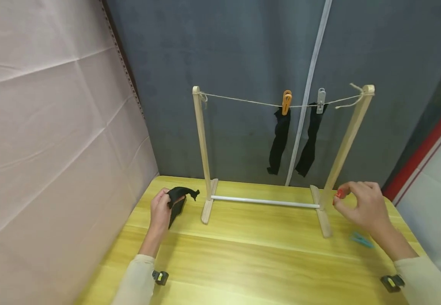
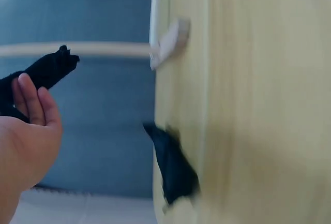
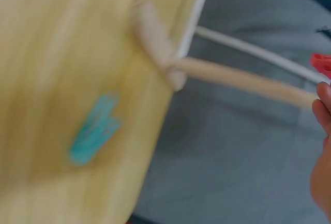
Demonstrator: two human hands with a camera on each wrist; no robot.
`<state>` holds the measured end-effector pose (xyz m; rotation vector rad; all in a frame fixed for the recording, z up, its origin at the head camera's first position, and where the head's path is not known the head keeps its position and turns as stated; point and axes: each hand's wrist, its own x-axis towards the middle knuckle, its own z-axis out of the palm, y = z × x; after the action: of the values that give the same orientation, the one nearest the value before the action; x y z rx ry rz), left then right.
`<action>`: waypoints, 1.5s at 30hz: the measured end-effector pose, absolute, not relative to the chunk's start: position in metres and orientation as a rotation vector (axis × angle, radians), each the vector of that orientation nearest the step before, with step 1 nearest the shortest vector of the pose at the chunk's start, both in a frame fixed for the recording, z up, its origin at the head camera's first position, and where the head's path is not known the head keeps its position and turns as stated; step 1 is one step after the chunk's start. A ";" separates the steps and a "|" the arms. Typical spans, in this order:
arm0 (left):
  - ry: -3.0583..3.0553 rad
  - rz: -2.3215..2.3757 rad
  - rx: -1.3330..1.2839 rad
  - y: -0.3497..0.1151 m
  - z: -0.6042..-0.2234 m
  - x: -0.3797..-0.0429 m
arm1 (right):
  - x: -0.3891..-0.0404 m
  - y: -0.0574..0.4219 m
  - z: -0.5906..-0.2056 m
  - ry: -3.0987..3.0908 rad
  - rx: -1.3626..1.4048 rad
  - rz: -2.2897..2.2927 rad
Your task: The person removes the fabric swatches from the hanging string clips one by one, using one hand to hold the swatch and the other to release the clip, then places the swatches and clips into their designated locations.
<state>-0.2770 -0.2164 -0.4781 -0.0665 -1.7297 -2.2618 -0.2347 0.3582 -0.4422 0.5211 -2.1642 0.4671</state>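
My left hand [image 1: 160, 212] holds a limp, sock-like black cloth [image 1: 182, 192], its free end sticking out to the right. In the left wrist view, the fingers lie against this cloth [image 2: 51, 69]. Just below it on the table is a second black cloth [image 1: 177, 212]. Over on the right, my right hand [image 1: 365, 205] pinches a red clothespin [image 1: 339, 195] between thumb and fingers, beside the rack's right post. Two more black cloths hang from the string, one under an orange clothespin [image 1: 287, 102], the other under a grey clothespin [image 1: 321, 101].
A wooden rack with a left post [image 1: 202, 144], a right post [image 1: 348, 137] and a white crossbar [image 1: 264, 201] stands near the table's back edge. A string [image 1: 243, 100] spans the post tops. A teal clothespin [image 1: 362, 239] lies on the table [image 1: 243, 262] below my right hand.
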 end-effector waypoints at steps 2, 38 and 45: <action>-1.731 -2.261 -0.046 -0.230 -0.484 -0.279 | -0.232 0.366 -0.453 -2.232 0.492 0.448; -2.830 -1.066 0.312 -0.287 -0.524 -0.285 | -0.192 0.430 -0.529 -2.565 0.163 0.408; -3.053 -0.977 0.241 -0.284 -0.516 -0.276 | -0.187 0.437 -0.532 -2.540 0.180 0.263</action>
<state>-0.2757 -0.2838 -0.5164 0.2409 -3.0526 -0.9769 -0.1870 0.4374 -0.5322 0.1802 -2.5401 0.2627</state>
